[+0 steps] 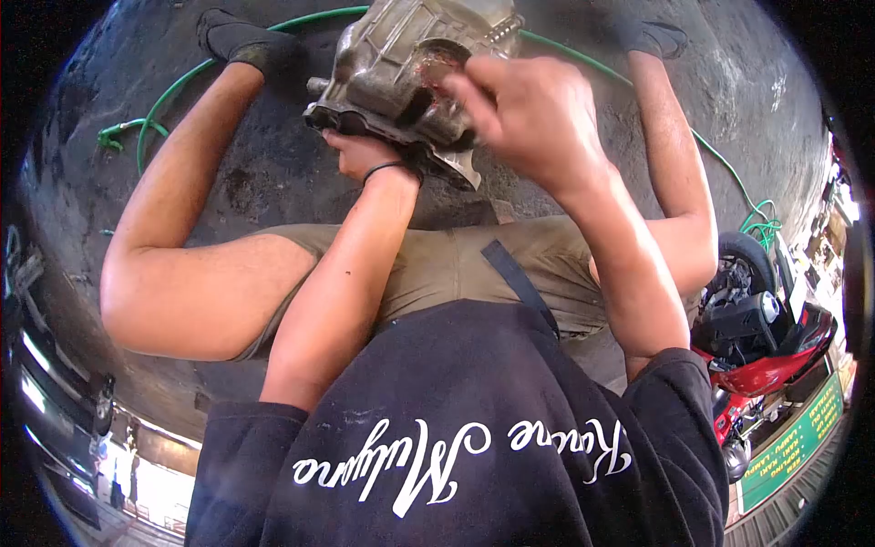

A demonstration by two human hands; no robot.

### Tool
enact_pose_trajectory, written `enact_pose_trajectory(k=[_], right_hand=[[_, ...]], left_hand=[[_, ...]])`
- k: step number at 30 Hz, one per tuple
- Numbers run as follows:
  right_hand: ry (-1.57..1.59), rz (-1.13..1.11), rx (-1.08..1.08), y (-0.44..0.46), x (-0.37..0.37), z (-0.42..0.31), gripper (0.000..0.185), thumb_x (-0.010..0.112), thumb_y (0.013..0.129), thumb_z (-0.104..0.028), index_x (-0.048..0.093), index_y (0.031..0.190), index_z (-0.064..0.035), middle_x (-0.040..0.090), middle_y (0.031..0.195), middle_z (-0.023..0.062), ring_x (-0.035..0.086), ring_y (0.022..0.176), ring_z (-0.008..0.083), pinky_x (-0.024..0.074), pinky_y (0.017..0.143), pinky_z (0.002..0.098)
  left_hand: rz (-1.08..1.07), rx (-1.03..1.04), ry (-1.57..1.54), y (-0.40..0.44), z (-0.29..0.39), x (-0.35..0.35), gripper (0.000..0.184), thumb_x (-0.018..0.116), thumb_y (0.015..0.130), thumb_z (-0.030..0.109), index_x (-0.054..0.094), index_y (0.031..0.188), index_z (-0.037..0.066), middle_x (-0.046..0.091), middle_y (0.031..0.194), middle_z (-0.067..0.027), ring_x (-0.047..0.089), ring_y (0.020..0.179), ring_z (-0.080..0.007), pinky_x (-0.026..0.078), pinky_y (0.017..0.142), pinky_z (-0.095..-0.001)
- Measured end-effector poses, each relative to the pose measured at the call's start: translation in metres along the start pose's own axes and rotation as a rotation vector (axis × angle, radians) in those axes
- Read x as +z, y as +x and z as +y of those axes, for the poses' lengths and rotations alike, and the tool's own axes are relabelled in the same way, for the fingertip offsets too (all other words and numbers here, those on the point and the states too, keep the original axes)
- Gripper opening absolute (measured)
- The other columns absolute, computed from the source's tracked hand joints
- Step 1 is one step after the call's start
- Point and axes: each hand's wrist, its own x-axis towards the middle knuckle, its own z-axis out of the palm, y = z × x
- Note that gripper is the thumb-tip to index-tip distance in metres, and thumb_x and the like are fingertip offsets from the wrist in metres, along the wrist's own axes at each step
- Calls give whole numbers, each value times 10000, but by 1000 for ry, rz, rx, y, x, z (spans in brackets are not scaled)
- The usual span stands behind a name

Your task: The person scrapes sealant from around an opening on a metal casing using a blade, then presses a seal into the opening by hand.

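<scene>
A grey metal gearbox housing point(383, 68) is tilted at the top middle of the head view, above the dark floor. My left hand point(360, 157) is closed on its lower edge from beneath; part of that hand is hidden under the casing. Reddish residue shows around a round opening point(441, 64) in the housing. Right beside this opening is my right hand point(538, 114), its fingers curled and slightly blurred. Whatever those fingers hold, if anything, is hidden.
A green hose point(182, 82) runs across the floor behind the housing and coils at the right. My bent legs are on both sides. A red motorcycle point(766, 369) and a green sign point(793, 447) stand at the right, and a dark vehicle point(55, 410) at the left.
</scene>
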Motion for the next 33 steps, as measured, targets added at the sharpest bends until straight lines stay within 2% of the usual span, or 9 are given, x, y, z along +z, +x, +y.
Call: enact_pose_trajectory(k=[5,7,11,17,19,20,24,27,33], right_hand=[[102,0,-48,4,0,4,348,662,948,-390,647,772,-91,622,674,181,630,668,419,474,588,516],[-77,108,118,5,6,5,347,659,947,-392,659,775,-91,630,686,184,637,672,419,480,588,512],[29,14,-11,0,0,0,322,667,939,-392,692,800,-104,637,682,183,651,676,411,489,591,509],[99,-5,-4,0,-4,-2,348,667,942,-391,684,768,-90,637,671,175,642,648,402,488,591,494],[-33,99,150,2,-1,1,355,650,950,-390,683,769,-87,655,700,173,652,680,401,499,613,501],[-18,55,128,3,-8,-5,345,630,958,-386,695,801,-86,673,738,182,670,731,401,516,646,512],[-145,14,287,-4,-7,-16,351,637,952,-376,708,811,-62,700,803,194,683,788,417,528,712,517],[-64,24,257,0,-19,-25,365,542,968,-340,749,834,-72,743,824,157,736,781,359,589,744,501],[-151,-50,348,9,-17,-30,345,571,936,-305,748,814,-34,720,798,217,718,772,423,591,744,496]], left_hand=[[-2,96,164,-12,7,0,839,436,996,640,645,1259,-129,678,1279,-237,687,1078,-387,547,946,-505],[37,-20,40,-13,6,2,847,428,999,648,652,1249,-130,678,1275,-245,690,1074,-389,549,948,-501],[9,1,231,9,1,-5,821,453,991,643,621,1307,-96,645,1357,-196,681,1109,-348,544,952,-489],[32,67,246,-17,8,-1,853,409,1006,650,664,1215,-137,688,1256,-257,696,1088,-392,549,933,-497],[-15,56,37,-13,3,2,864,399,1006,656,669,1201,-141,683,1263,-274,690,1107,-409,538,947,-499],[30,123,293,-5,6,1,855,405,1005,654,669,1209,-134,675,1272,-285,681,1116,-423,526,960,-501],[67,-11,139,2,0,1,834,402,1012,644,672,1220,-118,677,1270,-283,678,1121,-424,521,973,-500],[29,175,337,-6,0,-1,829,411,1014,637,666,1227,-123,681,1266,-274,684,1110,-416,529,968,-493],[27,87,104,-10,5,6,789,419,1027,606,689,1195,-116,703,1223,-262,696,1065,-404,545,946,-482]])
